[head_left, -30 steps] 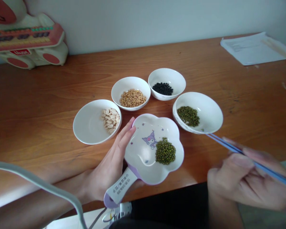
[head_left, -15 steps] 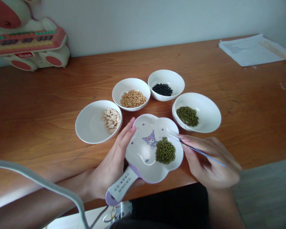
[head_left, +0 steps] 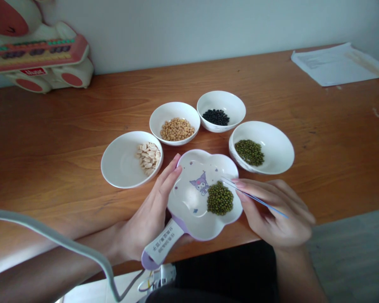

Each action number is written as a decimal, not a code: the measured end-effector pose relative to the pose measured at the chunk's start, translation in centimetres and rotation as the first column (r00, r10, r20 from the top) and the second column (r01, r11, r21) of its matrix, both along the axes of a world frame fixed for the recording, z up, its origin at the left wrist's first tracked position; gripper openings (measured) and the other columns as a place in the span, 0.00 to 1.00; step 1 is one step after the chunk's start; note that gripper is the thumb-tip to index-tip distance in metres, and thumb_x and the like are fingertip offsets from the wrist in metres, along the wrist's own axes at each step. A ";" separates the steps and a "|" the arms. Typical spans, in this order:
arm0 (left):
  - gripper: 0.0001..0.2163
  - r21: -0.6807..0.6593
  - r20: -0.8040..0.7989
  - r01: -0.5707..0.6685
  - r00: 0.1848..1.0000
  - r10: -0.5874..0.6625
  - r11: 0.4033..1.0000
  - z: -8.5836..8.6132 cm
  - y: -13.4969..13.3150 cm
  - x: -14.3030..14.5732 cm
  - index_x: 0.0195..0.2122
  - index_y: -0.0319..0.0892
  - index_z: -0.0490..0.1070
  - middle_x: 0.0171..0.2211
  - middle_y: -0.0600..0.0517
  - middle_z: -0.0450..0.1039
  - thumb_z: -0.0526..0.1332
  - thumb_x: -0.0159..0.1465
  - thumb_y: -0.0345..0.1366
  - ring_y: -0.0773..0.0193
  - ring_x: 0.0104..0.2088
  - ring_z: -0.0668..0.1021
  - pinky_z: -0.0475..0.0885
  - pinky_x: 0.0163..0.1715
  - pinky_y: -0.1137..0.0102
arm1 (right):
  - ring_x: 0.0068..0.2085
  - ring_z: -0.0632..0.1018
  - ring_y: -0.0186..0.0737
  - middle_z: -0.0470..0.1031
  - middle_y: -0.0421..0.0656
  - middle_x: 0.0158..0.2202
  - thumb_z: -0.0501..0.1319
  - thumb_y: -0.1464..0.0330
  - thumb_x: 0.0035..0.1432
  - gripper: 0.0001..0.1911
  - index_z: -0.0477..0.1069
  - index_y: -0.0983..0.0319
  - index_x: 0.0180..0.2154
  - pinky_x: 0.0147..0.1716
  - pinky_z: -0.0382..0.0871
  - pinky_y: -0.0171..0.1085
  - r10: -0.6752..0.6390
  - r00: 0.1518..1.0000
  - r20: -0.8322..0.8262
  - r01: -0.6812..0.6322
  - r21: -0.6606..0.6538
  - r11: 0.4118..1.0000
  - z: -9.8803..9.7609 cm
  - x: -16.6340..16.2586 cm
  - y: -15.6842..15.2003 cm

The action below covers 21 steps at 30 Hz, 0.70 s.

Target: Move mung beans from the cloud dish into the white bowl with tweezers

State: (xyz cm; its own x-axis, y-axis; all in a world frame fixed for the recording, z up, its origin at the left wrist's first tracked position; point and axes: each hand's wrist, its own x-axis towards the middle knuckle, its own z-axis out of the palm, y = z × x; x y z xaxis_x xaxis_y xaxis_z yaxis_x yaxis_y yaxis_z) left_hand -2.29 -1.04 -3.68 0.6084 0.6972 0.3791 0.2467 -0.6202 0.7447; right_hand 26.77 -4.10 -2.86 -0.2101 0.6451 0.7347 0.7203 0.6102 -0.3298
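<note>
My left hand point(head_left: 150, 214) grips a white flower-shaped bowl point(head_left: 185, 200) with a purple rim, a cartoon print and a labelled short handle point(head_left: 164, 244). Its fingers lie along the left side; the thumb is hidden. A heap of green mung beans point(head_left: 220, 198) sits in the right part of this bowl. Between the fingers of my right hand point(head_left: 279, 214) is a pair of blue-ended tweezers point(head_left: 259, 200), tips just over the heap's upper edge. Whether the tips hold a bean is too small to tell.
Four white bowls arc behind: peanut halves point(head_left: 149, 156), soybeans point(head_left: 177, 129), black beans point(head_left: 216, 117) and mung beans point(head_left: 249, 152). A toy keyboard point(head_left: 38, 54) stands back left, paper point(head_left: 337, 65) back right. A grey cable point(head_left: 66, 242) crosses the lower left.
The tweezers and my right hand have shifted slightly left, bringing the tips closer to the mung bean heap. My left hand keeps its hold on the flower-shaped bowl.
</note>
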 end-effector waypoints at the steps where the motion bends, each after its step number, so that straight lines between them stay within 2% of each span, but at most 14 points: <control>1: 0.61 0.000 0.001 0.000 1.000 0.000 1.000 0.0 0.0 0.0 0.83 0.50 0.36 0.84 0.43 0.36 0.80 0.62 0.47 0.32 0.82 0.50 0.56 0.79 0.34 | 0.38 0.89 0.42 0.89 0.42 0.46 0.72 0.84 0.60 0.32 0.77 0.56 0.62 0.34 0.80 0.40 0.002 1.000 0.000 -0.002 0.000 1.000 0.0 0.0 0.0; 8: 0.60 0.001 -0.003 0.010 1.000 -0.010 1.000 0.3 -0.1 0.0 0.83 0.47 0.36 0.84 0.36 0.36 0.80 0.62 0.41 0.31 0.82 0.49 0.55 0.78 0.33 | 0.38 0.89 0.41 0.89 0.43 0.49 0.72 0.84 0.58 0.37 0.75 0.56 0.66 0.34 0.81 0.41 0.012 1.000 0.000 -0.012 0.002 1.000 -0.3 0.0 -0.3; 15: 0.62 0.001 0.009 0.016 1.000 -0.016 1.000 -0.1 -0.1 -0.1 0.83 0.46 0.36 0.84 0.39 0.35 0.81 0.60 0.45 0.30 0.82 0.48 0.54 0.79 0.33 | 0.36 0.88 0.41 0.89 0.40 0.47 0.72 0.83 0.59 0.37 0.75 0.53 0.66 0.33 0.81 0.40 -0.007 1.000 -0.010 0.007 0.000 1.000 -0.3 0.1 -0.3; 21: 0.62 -0.014 0.010 0.008 1.000 -0.008 1.000 -0.1 -0.2 0.0 0.83 0.47 0.36 0.84 0.38 0.36 0.81 0.60 0.45 0.28 0.82 0.48 0.54 0.78 0.31 | 0.39 0.90 0.40 0.89 0.41 0.49 0.72 0.85 0.58 0.36 0.76 0.54 0.64 0.34 0.84 0.38 0.119 0.989 -0.083 -0.122 -0.035 0.992 -0.3 0.1 -0.2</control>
State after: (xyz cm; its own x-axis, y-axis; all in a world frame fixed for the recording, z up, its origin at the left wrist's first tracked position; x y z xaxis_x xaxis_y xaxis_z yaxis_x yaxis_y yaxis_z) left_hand -2.32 -1.22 -3.82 0.6103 0.6974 0.3757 0.2339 -0.6118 0.7556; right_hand 26.84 -4.28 -3.15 -0.2294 0.6475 0.7267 0.6124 0.6763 -0.4093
